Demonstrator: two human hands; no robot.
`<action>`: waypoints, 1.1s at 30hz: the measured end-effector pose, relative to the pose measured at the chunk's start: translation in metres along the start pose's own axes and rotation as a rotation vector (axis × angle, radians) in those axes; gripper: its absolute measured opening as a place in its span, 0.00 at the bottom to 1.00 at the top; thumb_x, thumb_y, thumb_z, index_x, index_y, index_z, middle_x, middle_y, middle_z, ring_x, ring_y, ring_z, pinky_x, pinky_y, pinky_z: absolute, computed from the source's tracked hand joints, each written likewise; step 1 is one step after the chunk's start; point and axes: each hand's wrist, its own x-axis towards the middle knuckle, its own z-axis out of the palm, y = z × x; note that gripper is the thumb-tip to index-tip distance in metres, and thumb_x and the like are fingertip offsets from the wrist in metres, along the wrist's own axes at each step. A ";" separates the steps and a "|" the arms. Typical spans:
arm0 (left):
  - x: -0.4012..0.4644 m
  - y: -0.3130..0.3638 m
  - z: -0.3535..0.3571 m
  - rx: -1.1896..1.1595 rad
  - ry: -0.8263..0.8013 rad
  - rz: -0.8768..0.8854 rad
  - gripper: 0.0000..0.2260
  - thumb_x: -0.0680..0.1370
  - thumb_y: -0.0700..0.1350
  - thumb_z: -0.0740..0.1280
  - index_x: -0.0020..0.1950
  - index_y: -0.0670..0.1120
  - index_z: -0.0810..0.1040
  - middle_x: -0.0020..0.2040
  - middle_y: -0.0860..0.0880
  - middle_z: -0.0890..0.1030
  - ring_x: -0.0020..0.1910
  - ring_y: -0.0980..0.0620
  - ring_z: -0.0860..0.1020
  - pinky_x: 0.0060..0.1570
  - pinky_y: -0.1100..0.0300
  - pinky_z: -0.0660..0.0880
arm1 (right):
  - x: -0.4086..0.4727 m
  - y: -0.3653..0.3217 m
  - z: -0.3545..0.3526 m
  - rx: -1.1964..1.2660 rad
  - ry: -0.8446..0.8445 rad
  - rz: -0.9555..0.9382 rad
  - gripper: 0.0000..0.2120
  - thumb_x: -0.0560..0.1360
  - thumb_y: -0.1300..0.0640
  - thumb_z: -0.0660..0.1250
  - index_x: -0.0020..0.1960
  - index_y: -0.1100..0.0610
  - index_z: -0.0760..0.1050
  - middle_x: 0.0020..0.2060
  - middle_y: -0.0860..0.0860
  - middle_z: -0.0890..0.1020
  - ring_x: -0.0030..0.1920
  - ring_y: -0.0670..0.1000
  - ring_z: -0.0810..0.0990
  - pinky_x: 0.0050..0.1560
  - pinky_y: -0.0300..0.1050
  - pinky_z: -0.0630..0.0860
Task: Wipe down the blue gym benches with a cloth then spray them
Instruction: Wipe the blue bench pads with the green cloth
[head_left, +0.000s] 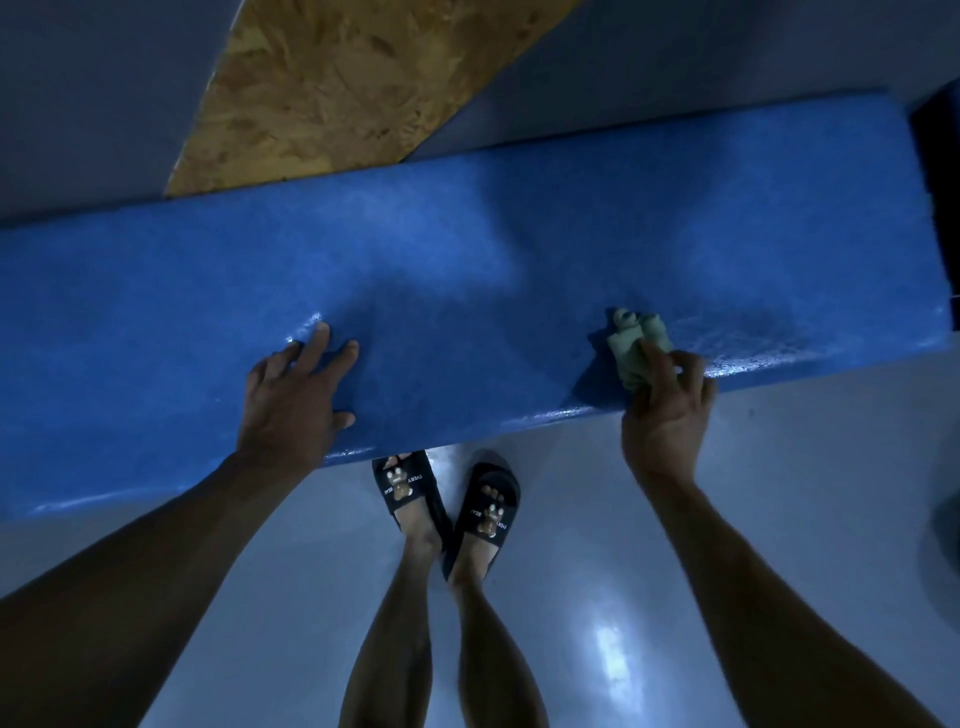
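A long blue bench (519, 249) runs across the view from left to right, its surface speckled and shiny with wet streaks near the right end. My right hand (670, 410) grips a bunched pale green cloth (636, 345) and holds it against the bench top close to the front edge. My left hand (293, 395) lies flat on the bench top with its fingers spread, holding nothing. No spray bottle is in view.
My two feet in black slides (447, 499) stand on the glossy grey floor (779, 467) just in front of the bench. Behind the bench is a grey wall with a slanted chipboard panel (332, 88). A dark gap (935, 171) lies past the bench's right end.
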 end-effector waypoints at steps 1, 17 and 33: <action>0.000 0.000 0.000 -0.006 0.005 0.000 0.40 0.68 0.51 0.78 0.76 0.55 0.64 0.79 0.49 0.57 0.73 0.38 0.63 0.70 0.45 0.59 | -0.009 -0.014 0.011 0.034 -0.001 0.046 0.30 0.66 0.69 0.61 0.67 0.55 0.74 0.57 0.59 0.73 0.52 0.63 0.71 0.54 0.54 0.70; 0.001 -0.007 0.013 -0.060 0.034 0.025 0.39 0.69 0.50 0.77 0.76 0.54 0.64 0.80 0.48 0.57 0.73 0.38 0.61 0.69 0.44 0.60 | -0.018 0.002 -0.001 -0.010 -0.124 0.032 0.37 0.68 0.71 0.64 0.75 0.53 0.63 0.60 0.60 0.67 0.54 0.63 0.68 0.55 0.58 0.72; -0.011 -0.059 0.003 -0.083 0.111 0.205 0.39 0.70 0.52 0.76 0.77 0.54 0.61 0.79 0.49 0.58 0.72 0.41 0.64 0.69 0.42 0.64 | -0.065 -0.106 0.047 -0.256 -0.314 -0.624 0.30 0.72 0.60 0.64 0.74 0.52 0.67 0.60 0.54 0.74 0.50 0.60 0.72 0.41 0.54 0.76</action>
